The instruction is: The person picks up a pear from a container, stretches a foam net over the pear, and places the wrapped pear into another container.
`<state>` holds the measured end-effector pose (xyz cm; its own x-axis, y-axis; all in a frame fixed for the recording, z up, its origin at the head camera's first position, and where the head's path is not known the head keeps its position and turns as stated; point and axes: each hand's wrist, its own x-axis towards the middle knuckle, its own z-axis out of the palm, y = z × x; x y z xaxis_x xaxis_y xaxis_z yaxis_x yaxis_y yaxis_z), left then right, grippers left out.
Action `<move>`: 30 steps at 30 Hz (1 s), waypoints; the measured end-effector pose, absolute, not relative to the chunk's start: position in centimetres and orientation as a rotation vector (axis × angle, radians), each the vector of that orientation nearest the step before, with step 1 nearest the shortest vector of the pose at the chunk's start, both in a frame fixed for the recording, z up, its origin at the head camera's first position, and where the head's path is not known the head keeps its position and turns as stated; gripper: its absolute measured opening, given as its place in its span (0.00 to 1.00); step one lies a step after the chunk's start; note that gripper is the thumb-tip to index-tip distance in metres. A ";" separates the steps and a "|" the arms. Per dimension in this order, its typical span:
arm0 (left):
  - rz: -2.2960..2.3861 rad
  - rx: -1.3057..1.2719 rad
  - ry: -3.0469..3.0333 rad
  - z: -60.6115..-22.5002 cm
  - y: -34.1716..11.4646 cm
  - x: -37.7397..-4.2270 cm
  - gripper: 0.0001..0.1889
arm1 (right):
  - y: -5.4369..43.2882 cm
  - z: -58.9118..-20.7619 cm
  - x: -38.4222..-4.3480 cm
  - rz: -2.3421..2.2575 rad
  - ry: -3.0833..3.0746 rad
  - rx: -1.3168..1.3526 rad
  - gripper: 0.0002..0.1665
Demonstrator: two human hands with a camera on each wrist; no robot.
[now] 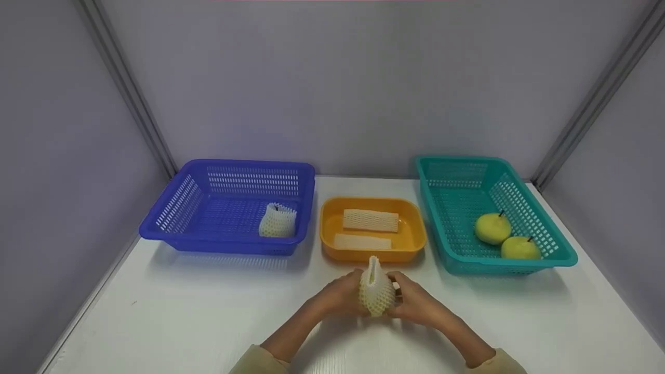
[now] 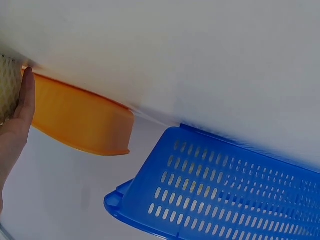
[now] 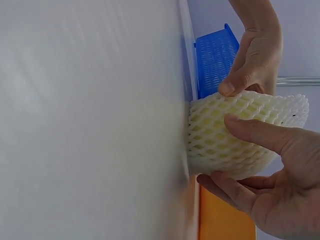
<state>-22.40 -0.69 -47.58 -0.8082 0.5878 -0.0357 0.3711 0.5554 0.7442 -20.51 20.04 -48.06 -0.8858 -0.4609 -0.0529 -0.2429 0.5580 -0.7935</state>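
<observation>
Between both hands stands a yellow pear in a white foam net [image 1: 376, 295], low over the table in front of the orange tray. The net covers the fruit and its pinched-together top end points up. My left hand [image 1: 345, 294] holds its left side, thumb on the mesh; in the left wrist view the fingers [image 2: 26, 97] lie along the net. My right hand [image 3: 295, 172] grips the other side, with the thumb across the mesh and fingers curled underneath. The orange tray [image 1: 373, 255] holds two flat foam nets, a far one [image 1: 371, 220] and a near one [image 1: 362, 242].
At the left a blue basket [image 1: 226, 244] holds one netted fruit [image 1: 278, 222]. On the right stands a teal basket [image 1: 441, 228] with two bare yellow pears, one [image 1: 493, 228] behind the other [image 1: 520, 249]. Grey walls enclose the white table [image 1: 182, 311] at the back and sides.
</observation>
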 end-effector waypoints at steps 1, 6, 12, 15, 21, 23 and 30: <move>1.117 0.808 2.495 -47.5 -0.7 -22.5 0.35 | 20.0 -48.0 -20.5 -1.233 2.535 -0.576 0.39; 1.171 0.927 2.375 -47.2 -0.8 -23.0 0.35 | 20.0 -47.7 -20.5 -1.241 2.508 -0.542 0.42; 1.105 0.889 2.399 -46.7 -1.7 -22.8 0.50 | 20.2 -47.0 -20.1 -1.308 2.432 -0.607 0.50; 1.071 0.907 2.437 -46.4 -2.0 -22.7 0.48 | 20.2 -46.6 -19.9 -1.319 2.417 -0.668 0.49; 1.098 0.901 2.497 -45.9 -2.4 -22.5 0.42 | 20.1 -45.9 -19.8 -1.338 2.442 -0.726 0.43; 1.125 0.912 2.499 -45.8 -2.5 -22.5 0.39 | 20.0 -45.9 -19.8 -1.343 2.442 -0.724 0.42; 1.210 0.963 2.450 -46.1 -2.3 -22.7 0.31 | 19.8 -45.9 -20.0 -1.327 2.460 -0.694 0.40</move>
